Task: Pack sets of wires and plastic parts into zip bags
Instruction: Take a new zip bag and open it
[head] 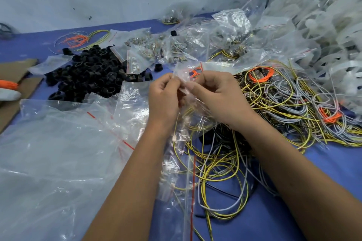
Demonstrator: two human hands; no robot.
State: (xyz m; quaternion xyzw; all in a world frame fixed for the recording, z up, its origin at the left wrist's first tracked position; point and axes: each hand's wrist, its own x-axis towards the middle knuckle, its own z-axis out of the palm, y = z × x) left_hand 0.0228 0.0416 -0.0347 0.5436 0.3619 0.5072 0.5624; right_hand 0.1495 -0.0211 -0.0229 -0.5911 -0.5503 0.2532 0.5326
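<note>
A small clear zip bag (184,76) with a red seal line is pinched at its mouth by the left hand (164,98) and right hand (217,96) above a blue bench (293,191). No lettering is legible. Tangled yellow and grey wires (284,103) sprawl at right; black plastic rings (88,78) heap at left.

I see both hands mid-table: left hand (163,95) & right hand (214,94) pinch a small zip bag (183,76) betw. them, above tangled wires (274,100). Black plastic parts (88,76) piled at left; large clear bags (58,152) nearer.
</note>
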